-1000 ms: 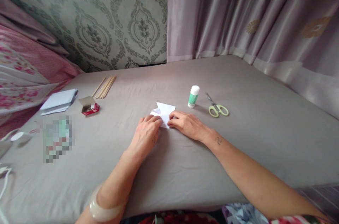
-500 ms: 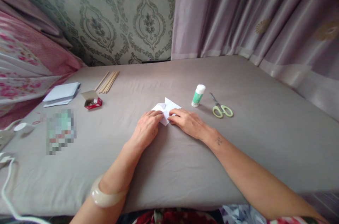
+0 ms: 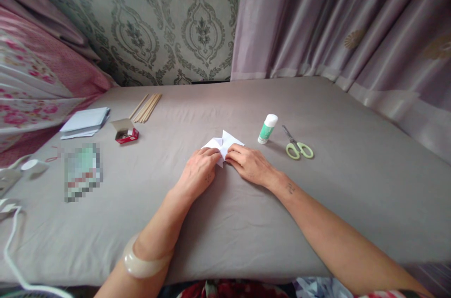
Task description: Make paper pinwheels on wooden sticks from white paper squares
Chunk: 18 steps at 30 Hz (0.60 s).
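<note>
A small white paper pinwheel (image 3: 230, 139) with folded, pointed blades lies on the cloth-covered table in front of me. My left hand (image 3: 201, 166) grips its left side, fingers curled over the paper near the centre. On the right side, my right hand (image 3: 249, 162) pinches the paper with fingers pressed together. Both hands hide the lower part of the folds. Right of the paper stands a glue stick (image 3: 268, 129) with a green label and white cap. Beside it lie scissors (image 3: 299, 148) with pale green handles, blades pointing away.
Toward the back left lie several wooden sticks (image 3: 148, 108). Nearer are an open red box (image 3: 127, 135) of small items and a stack of white paper (image 3: 85, 122). A pixelated object (image 3: 83, 172) lies at the left, with a white cable (image 3: 12, 246) at the table's edge.
The view has shifted slightly, so things sit a little further right. My right fingers have moved slightly over the paper's lower right fold; both hands keep hold of it.
</note>
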Motion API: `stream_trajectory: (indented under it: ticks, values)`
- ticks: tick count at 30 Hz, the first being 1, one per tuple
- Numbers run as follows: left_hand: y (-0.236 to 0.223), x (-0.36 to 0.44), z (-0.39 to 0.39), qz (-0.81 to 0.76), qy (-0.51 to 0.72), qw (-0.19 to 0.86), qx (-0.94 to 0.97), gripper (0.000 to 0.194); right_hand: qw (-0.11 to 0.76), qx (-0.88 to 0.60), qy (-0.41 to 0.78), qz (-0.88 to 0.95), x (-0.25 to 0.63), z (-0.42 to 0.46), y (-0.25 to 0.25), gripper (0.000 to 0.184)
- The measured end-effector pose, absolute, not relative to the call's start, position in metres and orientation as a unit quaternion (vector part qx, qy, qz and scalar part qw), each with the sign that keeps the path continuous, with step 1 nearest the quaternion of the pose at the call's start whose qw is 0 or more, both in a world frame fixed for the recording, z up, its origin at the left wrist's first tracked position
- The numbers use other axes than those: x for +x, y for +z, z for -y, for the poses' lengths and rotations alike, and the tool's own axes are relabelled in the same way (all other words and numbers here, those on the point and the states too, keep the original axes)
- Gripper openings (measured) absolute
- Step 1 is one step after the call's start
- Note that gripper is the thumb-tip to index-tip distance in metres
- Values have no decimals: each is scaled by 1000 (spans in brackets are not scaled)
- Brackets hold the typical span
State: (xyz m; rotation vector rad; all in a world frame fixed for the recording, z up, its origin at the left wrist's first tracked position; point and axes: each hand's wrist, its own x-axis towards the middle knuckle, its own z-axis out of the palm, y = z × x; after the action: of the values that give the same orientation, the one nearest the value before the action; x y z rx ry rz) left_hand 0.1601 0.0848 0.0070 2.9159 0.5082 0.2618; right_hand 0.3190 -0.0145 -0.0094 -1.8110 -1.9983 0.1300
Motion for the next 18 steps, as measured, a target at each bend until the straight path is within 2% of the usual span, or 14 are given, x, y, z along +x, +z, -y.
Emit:
stream_trajectory:
  ticks: [8, 18]
  values:
    - [14, 160, -77, -176, 51, 83, 980, 27, 270, -701, 113, 650, 302, 26, -3, 16]
    - [5, 159, -82, -165, 89, 139, 972, 29, 304, -774, 111, 544, 294, 18, -7, 18]
